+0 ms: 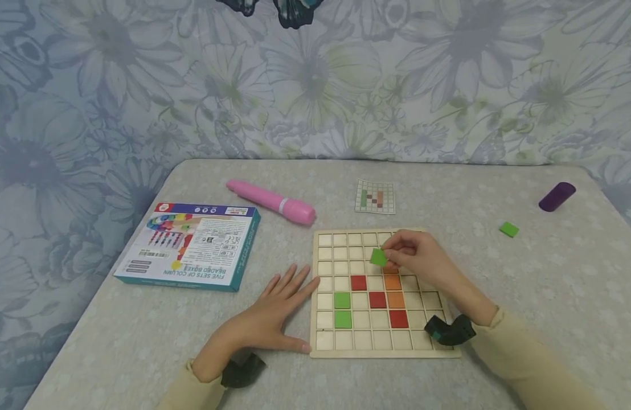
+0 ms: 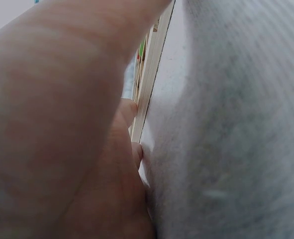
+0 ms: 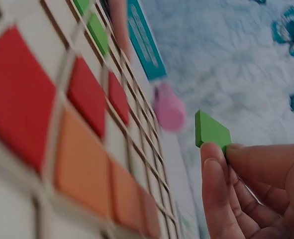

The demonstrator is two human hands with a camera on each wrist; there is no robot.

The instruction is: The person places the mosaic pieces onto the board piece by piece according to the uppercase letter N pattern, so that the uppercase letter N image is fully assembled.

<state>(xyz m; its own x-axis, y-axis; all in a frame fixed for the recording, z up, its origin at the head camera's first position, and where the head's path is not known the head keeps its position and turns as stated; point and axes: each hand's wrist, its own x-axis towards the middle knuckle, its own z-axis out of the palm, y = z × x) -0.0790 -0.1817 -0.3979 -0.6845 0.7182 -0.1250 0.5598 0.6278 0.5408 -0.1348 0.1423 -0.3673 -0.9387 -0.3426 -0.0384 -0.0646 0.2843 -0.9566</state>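
My right hand (image 1: 420,253) pinches a green square tile (image 1: 378,257) by one edge, above the upper middle of a wooden grid board (image 1: 326,340). In the right wrist view that green tile (image 3: 214,131) sits between thumb and fingertips, clear of the board. Spread flat on the cloth, my left hand (image 1: 271,316) touches the board's left edge with thumb and a finger. On the board lie a pair of green tiles (image 1: 342,309), three red tiles (image 1: 377,300) and a column of orange tiles (image 1: 392,282), its top partly hidden by my right hand.
Behind the board lies a small pattern card (image 1: 375,197). A loose green tile (image 1: 509,229) and a purple cylinder (image 1: 557,197) are at the right. A pink pen-shaped object (image 1: 271,202) and a flat cardboard box (image 1: 189,245) lie at the left. Floral fabric (image 1: 315,80) rises behind the table.
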